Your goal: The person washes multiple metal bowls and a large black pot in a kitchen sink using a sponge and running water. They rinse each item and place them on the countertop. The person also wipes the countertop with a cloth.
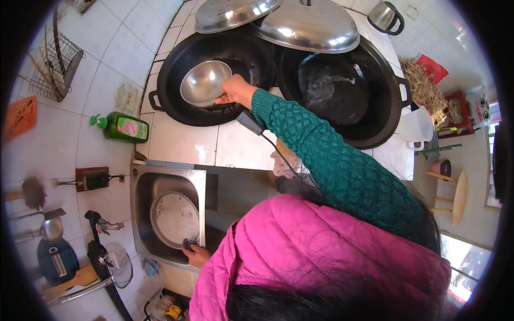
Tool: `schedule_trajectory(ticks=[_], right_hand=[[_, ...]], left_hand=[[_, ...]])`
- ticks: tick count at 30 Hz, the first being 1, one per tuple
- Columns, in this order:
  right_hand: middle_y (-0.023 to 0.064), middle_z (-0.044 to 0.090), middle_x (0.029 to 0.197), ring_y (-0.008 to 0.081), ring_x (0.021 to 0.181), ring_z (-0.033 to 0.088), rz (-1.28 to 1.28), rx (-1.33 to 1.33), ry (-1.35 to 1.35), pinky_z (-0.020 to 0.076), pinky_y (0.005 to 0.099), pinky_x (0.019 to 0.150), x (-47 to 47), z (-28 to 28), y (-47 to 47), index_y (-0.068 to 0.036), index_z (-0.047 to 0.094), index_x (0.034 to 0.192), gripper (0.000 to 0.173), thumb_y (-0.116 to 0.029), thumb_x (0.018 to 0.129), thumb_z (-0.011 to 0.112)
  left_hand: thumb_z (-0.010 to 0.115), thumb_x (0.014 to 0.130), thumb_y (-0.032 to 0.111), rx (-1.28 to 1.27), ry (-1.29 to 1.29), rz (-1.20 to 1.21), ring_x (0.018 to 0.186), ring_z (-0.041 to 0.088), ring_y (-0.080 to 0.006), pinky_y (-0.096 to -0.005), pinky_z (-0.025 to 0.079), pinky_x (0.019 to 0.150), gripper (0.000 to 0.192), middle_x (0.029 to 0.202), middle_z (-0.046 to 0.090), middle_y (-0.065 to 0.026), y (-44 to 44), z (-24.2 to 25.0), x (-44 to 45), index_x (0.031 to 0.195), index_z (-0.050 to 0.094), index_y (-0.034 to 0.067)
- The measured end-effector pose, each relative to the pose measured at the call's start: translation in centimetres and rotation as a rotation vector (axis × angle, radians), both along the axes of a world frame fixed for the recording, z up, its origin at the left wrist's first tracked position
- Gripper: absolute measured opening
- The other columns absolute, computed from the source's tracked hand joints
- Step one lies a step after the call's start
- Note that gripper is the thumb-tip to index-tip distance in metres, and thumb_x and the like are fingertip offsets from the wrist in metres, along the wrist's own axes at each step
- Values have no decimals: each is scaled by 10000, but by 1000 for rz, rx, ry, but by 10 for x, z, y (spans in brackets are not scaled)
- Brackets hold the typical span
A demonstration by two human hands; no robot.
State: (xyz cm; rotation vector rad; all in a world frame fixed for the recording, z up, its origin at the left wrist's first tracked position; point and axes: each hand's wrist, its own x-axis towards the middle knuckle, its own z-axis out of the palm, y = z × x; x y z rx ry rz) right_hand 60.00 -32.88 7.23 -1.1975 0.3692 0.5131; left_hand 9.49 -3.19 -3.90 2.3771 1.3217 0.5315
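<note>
My right hand (237, 91), at the end of a green knitted sleeve, grips the rim of a round metal bowl (204, 82). The bowl is tilted inside the left black wok (257, 60). Lower left, my left hand (196, 256) holds a dark metal scouring pad (188, 243) at the near edge of a stainless steel sink (140, 216). Beside the pad, inside the sink, lies a round metal pan (174, 218) with specks on its surface. The second black wok (341, 88), wet inside, is set to the right of the first.
Two large metal lids (309, 24) (237, 14) rest over the woks' far rims. A green pump bottle (127, 127) lies left of the tiled counter (241, 144). A dark device with a cord (251, 122) hangs below my right wrist. A white mug (417, 128) is at right.
</note>
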Motion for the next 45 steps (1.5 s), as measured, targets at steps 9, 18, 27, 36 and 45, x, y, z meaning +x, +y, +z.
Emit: schedule_trajectory(ticks=[9,18,27,36,45], right_hand=[[55,647,930,113,775,608,544,-914,-774,498,268,697,-86,55,-153,-9,629,1066,239,8,828,626],[108,623,694,178,741,688,357,-1096,-508,539,328,603,-167,-53,-353,57,607,863,312,-246,926,651],[164,690,837,292,824,694,749,-1384,-335,545,417,736,-130,-108,-381,2,671,1014,512,-436,773,780],[231,659,986,416,913,631,206,-1252,-894,496,457,813,-222,-19,-202,-2,620,1137,348,-206,856,607],[259,598,1155,443,1044,567,538,-1357,-1078,427,452,951,-226,-60,-147,50,435,1356,727,-316,786,701]], left_hand=[[578,863,253,22,95,1,834,646,-461,-526,501,731,455,947,670,-282,-2,5,3,1249,567,15],[602,849,240,42,134,94,867,634,-391,-459,420,889,498,952,684,-217,-6,14,5,1301,507,53],[629,854,133,-20,-273,8,1122,584,-394,-412,470,943,488,1189,617,-229,3,19,-7,1306,493,7],[633,883,72,-481,-739,10,1022,629,-189,-310,502,892,389,1135,654,-134,32,11,-25,1246,540,-30],[637,891,38,-959,-865,-254,803,685,-213,-293,562,705,485,1056,659,-142,0,79,48,1317,437,-79]])
